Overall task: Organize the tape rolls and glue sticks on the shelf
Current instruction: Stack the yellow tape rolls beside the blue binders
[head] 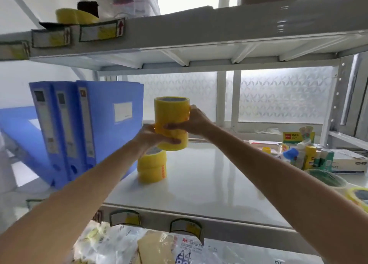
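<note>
Yellow tape rolls (171, 122), stacked upright, hang between both hands: left hand (148, 136) clamped low, right hand (194, 120) clamped higher. The shorter shelf stack (152, 168) stands just below-left, nearer the left hand, so lowering looks next.

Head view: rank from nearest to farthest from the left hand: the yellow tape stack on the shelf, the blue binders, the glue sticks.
From the left hand:
1. Yellow tape stack, just below it.
2. Blue binders, to its left.
3. Glue sticks, far right on the shelf.
</note>
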